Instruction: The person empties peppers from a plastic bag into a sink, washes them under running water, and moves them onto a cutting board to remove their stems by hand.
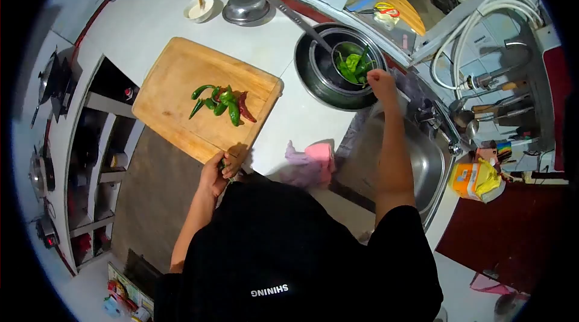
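Note:
My left hand [218, 170] rests at the near edge of a wooden cutting board [175, 84] and holds a small green pepper piece. On the board lies a pile of green peppers [218, 102] with one red pepper [245, 108]. My right hand [382, 82] reaches over the rim of a dark metal bowl [313, 75], fingers closed beside a strainer [353, 59] filled with cut green peppers; whether it grips anything is unclear.
A steel sink [429, 162] lies right of the bowl, with a tap [437, 114]. Pink cloths [310, 159] sit at the counter edge. A steel lid [246, 7] and a small white bowl [199, 8] stand at the back. A stove [51, 81] is on the left.

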A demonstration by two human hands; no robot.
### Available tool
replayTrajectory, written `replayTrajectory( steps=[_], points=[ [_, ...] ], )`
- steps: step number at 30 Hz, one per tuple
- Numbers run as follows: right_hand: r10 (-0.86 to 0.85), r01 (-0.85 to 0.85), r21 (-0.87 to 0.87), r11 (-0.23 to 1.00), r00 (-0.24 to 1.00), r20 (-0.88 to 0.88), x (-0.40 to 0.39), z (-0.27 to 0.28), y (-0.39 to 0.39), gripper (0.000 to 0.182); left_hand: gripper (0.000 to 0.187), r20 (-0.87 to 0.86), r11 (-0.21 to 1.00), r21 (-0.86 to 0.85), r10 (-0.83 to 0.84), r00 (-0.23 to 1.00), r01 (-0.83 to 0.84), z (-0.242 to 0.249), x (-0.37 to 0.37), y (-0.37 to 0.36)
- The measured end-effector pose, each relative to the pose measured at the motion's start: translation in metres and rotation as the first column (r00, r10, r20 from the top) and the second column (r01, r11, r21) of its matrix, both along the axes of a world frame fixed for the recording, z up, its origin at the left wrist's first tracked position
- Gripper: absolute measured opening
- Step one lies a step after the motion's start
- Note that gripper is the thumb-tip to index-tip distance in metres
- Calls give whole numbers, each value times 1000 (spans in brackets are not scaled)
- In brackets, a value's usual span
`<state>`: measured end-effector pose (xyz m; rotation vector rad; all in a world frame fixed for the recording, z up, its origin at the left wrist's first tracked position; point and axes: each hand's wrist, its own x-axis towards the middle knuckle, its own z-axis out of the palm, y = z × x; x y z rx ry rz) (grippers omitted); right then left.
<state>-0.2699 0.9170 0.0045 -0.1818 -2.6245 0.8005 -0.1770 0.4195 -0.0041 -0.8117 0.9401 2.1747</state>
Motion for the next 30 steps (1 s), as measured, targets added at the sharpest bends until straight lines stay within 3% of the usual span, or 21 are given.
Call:
replayTrajectory(
  steps=[2,5,6,8,11,16,19,20,22,23,27,28,30],
  points=[
    [-40,36,30,999,993,111,-2,-4,17,13,15,-19,1000,0,-12,1000,12,2,-2,5],
    [38,-90,282,955,982,185,-21,-10,25,18,15,-26,1000,-9,-16,1000,16,4,-5,11],
    [-21,-54,278,959,965,262,-24,-2,14,20,15,-6,1000,-22,-3,1000,3,7,-4,15],
    [-129,14,273,962,903,410,-34,14,-12,25,15,18,999,-34,7,1000,-7,6,-2,18],
    [-213,-36,346,938,727,653,-57,13,-28,30,16,24,999,-39,-5,1000,6,1,0,18],
    [-179,-112,357,927,705,686,-68,8,-43,34,15,29,997,-73,-8,1000,10,6,0,17],
    [91,-237,116,965,714,695,-102,-58,10,32,15,38,997,-73,17,999,-14,5,3,16],
    [178,-191,-48,981,756,630,-96,-47,13,29,15,42,997,-73,13,999,-10,5,3,16],
    [163,51,-316,947,773,613,-76,-10,15,29,15,52,998,-68,4,999,0,4,4,15],
    [151,170,-439,882,781,606,-67,2,17,30,15,38,998,-63,-10,999,12,1,4,15],
    [254,235,-738,632,837,484,-37,27,30,25,15,14,998,-32,-49,999,49,-2,3,19],
    [267,143,-712,687,862,430,-28,33,28,28,15,15,998,-23,-52,999,52,-1,2,20],
    [351,149,-875,460,875,333,-21,34,31,33,15,25,998,3,-62,998,62,-2,0,21]
  ],
)
